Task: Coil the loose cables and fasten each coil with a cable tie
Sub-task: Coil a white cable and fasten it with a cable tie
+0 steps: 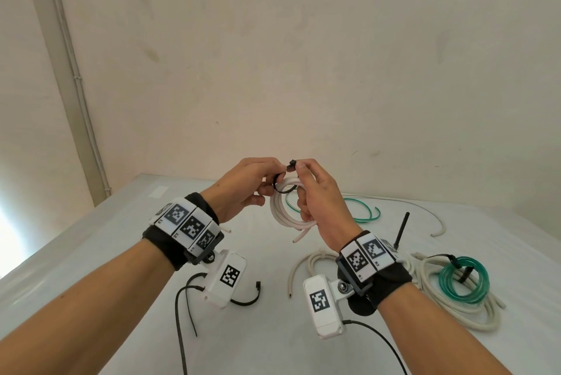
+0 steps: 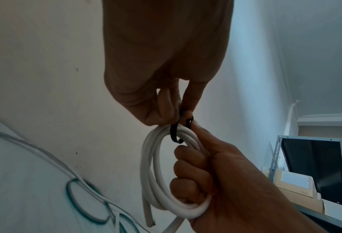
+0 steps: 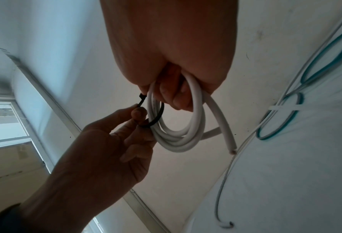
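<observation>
A white cable coil point(image 1: 280, 212) hangs in the air above the table, with the fingers of my right hand point(image 1: 303, 189) curled through it. A black cable tie point(image 1: 284, 187) loops round the top of the coil. Its head point(image 1: 292, 162) sticks up at my right thumb and forefinger. My left hand point(image 1: 273, 177) pinches the tie's strap beside the coil. In the left wrist view the tie point(image 2: 175, 134) wraps the coil point(image 2: 152, 173) just above my right hand point(image 2: 194, 170). In the right wrist view my left hand point(image 3: 139, 115) pinches the tie point(image 3: 158, 117) against the coil point(image 3: 178, 141).
On the white table point(image 1: 91, 253), a green coil point(image 1: 463, 280) fastened with a black tie lies on a beige coil point(image 1: 455, 317) at the right. A loose green cable point(image 1: 361, 212), a thin pale cable point(image 1: 437, 222), a beige cable point(image 1: 306, 265) and spare black ties point(image 1: 185, 298) lie around.
</observation>
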